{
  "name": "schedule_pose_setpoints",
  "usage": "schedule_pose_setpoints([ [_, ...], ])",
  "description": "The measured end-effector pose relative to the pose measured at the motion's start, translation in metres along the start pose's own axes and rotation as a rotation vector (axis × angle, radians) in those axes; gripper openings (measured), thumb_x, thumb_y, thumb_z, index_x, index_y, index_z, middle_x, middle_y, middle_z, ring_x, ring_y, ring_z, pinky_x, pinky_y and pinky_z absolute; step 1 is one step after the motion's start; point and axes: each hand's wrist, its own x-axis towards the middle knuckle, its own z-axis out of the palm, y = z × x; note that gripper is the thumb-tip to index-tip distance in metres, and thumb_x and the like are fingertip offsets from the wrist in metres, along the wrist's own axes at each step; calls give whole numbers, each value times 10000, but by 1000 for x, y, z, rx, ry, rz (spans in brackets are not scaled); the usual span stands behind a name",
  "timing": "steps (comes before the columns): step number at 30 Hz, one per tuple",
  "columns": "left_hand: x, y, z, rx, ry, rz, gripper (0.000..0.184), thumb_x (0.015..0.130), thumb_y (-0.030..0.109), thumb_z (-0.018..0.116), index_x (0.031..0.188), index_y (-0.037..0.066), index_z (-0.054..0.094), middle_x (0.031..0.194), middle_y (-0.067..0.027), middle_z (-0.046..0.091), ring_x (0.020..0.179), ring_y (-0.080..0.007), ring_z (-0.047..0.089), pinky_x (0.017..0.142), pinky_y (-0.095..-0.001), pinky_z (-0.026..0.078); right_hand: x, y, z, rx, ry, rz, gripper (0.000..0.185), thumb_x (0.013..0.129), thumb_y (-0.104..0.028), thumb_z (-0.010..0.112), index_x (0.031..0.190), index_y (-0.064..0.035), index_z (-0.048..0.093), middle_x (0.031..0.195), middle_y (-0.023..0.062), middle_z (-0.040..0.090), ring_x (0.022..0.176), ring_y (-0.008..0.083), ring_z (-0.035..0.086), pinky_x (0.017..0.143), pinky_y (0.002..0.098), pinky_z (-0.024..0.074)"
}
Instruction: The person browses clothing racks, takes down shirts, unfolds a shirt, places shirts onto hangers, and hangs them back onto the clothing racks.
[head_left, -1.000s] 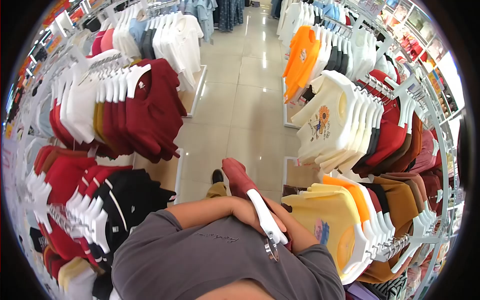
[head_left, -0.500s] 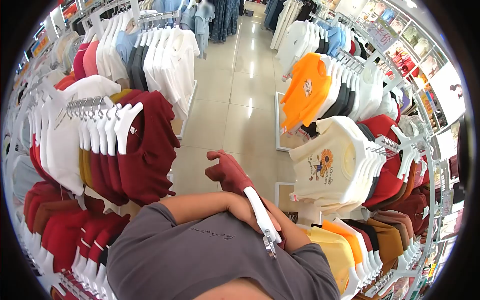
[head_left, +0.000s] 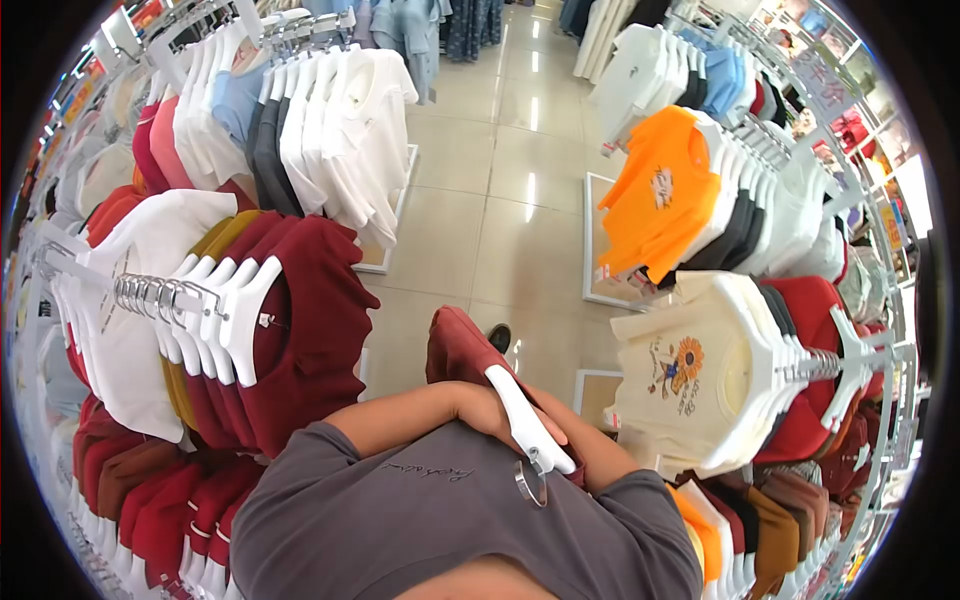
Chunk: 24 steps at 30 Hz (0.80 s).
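A dark red garment (head_left: 458, 345) on a white hanger (head_left: 517, 418) is held in front of my chest. Its metal hook (head_left: 530, 485) points down toward my body. My left hand (head_left: 487, 410) lies against the hanger, with fingers wrapped behind it and tips showing on its right side. My right forearm (head_left: 580, 430) reaches in from the right. The right hand is mostly hidden behind the garment and hanger, so its fingers cannot be made out.
At left, a rack holds dark red tops (head_left: 310, 330) and white tops (head_left: 150, 310) on hangers. At right hang a cream sunflower top (head_left: 680, 370) and an orange top (head_left: 660, 190). A tiled aisle (head_left: 480, 240) runs ahead between the racks. A dark shoe (head_left: 499, 337) shows on the floor.
The view has shifted, with the side racks lower in it. The dark red garment's far end has folded into a more compact shape, and the hanger hook has swung. A shoe now shows.
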Motion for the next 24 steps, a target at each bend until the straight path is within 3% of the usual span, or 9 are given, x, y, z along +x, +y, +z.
schedule_pose_setpoints([
  [9,12,34,-116,81,157,15,570,855,65,683,1392,52,490,1400,-112,517,1302,-221,479,1094,-346,363,85,-31,-112,-83,-217,-22,348,907,-231,575,1178,-15,610,1002,88,638,869,166,561,819,321,459],
  [11,22,50,-139,104,181,1,508,898,113,666,1378,72,506,1395,-82,527,1307,-204,469,1097,-337,363,97,-43,-141,-96,-234,-41,354,907,-238,578,1180,-16,611,1010,90,639,877,169,563,824,323,459],
  [24,98,62,-261,146,61,13,545,866,65,689,1379,69,505,1382,-86,536,1303,-214,474,1098,-349,367,120,-43,-271,-24,-200,-45,390,903,-285,593,1191,-24,622,1060,107,649,929,189,580,860,335,454],
])
